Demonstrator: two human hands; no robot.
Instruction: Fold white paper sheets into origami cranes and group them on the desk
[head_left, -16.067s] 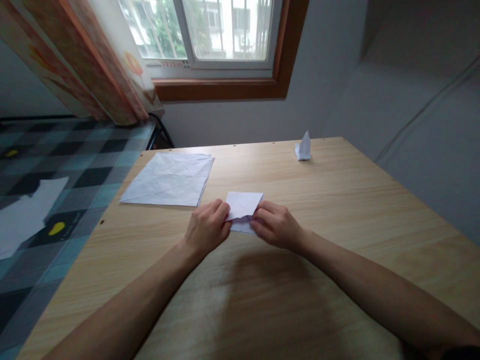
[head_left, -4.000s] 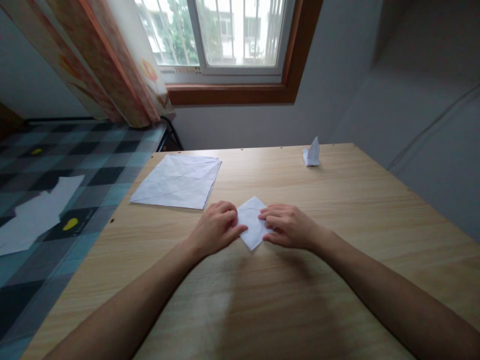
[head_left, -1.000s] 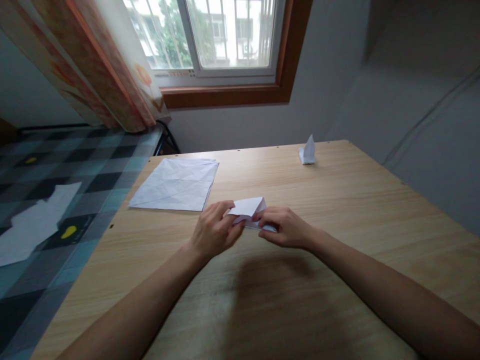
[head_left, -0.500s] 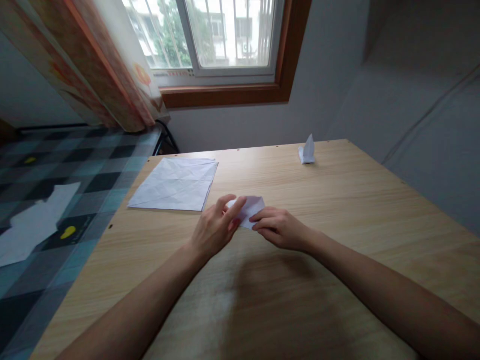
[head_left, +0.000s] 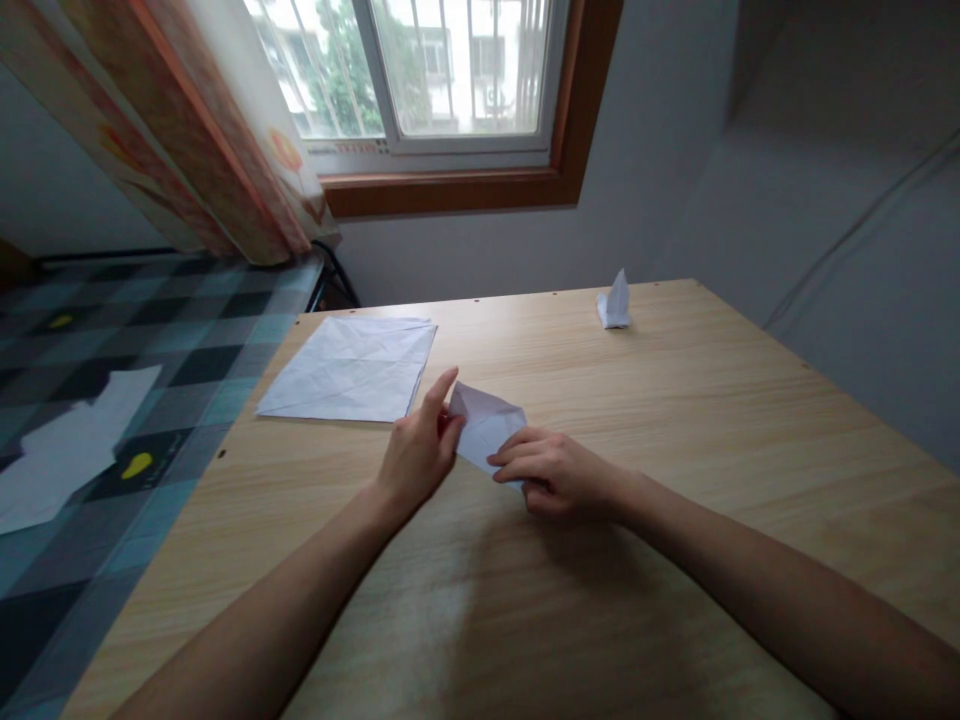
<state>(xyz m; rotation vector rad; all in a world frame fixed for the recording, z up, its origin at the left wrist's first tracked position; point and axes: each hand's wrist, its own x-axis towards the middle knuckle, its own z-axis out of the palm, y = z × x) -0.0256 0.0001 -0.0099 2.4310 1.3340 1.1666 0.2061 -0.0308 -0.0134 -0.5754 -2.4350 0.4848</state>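
A small folded white paper (head_left: 484,425) lies on the wooden table (head_left: 675,420) in front of me. My left hand (head_left: 418,450) pinches its left corner and lifts that edge, with the index finger raised. My right hand (head_left: 553,472) presses curled fingers down on the paper's near right part and holds it to the table. Both hands touch the same folded piece.
A creased flat white sheet (head_left: 351,368) lies at the table's far left. A small folded paper figure (head_left: 616,301) stands near the far edge. A bed with a checked cover (head_left: 112,370) and white paper on it is at the left. A window and curtain are behind.
The folded paper has been turned and its left edge lifted by my left hand. My right hand has slid nearer to me and presses the paper's near part.
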